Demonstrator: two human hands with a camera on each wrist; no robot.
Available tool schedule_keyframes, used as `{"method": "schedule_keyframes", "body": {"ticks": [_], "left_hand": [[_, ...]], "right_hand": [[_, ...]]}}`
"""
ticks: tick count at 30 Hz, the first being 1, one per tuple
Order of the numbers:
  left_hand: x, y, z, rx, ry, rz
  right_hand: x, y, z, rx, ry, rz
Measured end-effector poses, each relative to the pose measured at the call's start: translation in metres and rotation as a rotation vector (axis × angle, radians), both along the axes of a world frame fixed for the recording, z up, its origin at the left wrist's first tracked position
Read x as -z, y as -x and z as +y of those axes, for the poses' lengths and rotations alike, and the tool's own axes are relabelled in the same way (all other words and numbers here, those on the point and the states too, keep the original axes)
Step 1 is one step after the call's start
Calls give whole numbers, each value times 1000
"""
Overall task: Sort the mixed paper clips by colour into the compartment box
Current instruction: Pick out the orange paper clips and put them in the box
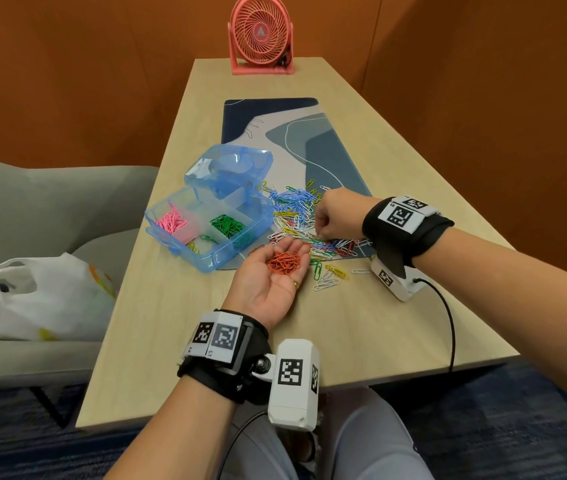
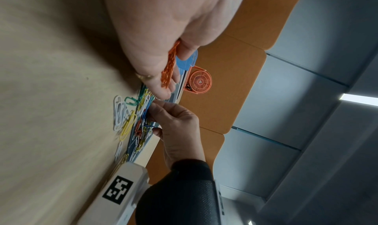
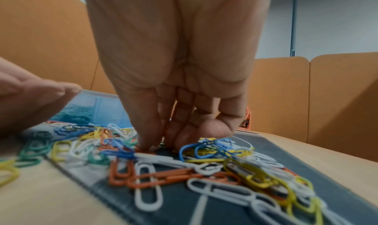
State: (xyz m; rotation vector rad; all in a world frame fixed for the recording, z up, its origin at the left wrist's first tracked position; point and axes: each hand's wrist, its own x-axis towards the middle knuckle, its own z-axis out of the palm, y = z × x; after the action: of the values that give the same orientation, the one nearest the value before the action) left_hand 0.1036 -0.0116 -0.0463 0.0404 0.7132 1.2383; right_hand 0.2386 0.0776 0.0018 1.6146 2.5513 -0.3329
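- Head view: my left hand (image 1: 268, 282) lies palm up on the pale wooden table (image 1: 157, 306), fingers relaxed and apart, cradling a small heap of orange paper clips (image 1: 285, 261).
- My right hand (image 1: 335, 216) reaches down into the loose pile of mixed coloured paper clips (image 1: 295, 216) on the blue-grey patterned desk mat (image 1: 275, 126); thumb and fingertips come together at an orange clip, though I cannot tell whether it is yet pinched.
- The clear blue plastic compartment box (image 1: 211, 230) stands open just left of the pile, with pink clips (image 1: 171, 221) and green clips (image 1: 226, 225) in separate cells and a few yellow ones nearer me.
- To do this step well, I judge it best to pinch one orange clip at its end and lift it straight up, since clips here overlap and may hook neighbours.
- I would keep the left palm level and close by, so the gathered orange clips do not slide off.
- A pink desk fan (image 1: 261, 36) stands at the table's far end.
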Motion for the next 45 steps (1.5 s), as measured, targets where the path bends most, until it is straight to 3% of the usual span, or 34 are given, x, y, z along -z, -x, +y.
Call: {"method": "schedule_keyframes", "body": {"ticks": [9, 14, 19, 22, 27, 31, 41, 45], "left_hand": [[0, 1, 0, 15, -8, 0], [0, 1, 0, 20, 3, 13], [-1, -1, 1, 30, 26, -26], [-1, -6, -1, 14, 24, -116], [-1, -10, -2, 37, 16, 1], [1, -9, -2, 40, 4, 2], [1, -10, -1, 30, 10, 9], [0, -10, -2, 36, 4, 21]], "right_hand": [[1, 3, -4, 58, 1, -5], [-15, -2, -9, 116, -47, 138], [-36, 7, -33, 9, 92, 298], [-35, 7, -37, -48, 127, 268], [-25, -18, -21, -4, 2, 48], [-13, -34, -16, 9, 58, -84], [-6, -44, -19, -23, 57, -142], [-11, -38, -24, 27, 22, -21]]}}
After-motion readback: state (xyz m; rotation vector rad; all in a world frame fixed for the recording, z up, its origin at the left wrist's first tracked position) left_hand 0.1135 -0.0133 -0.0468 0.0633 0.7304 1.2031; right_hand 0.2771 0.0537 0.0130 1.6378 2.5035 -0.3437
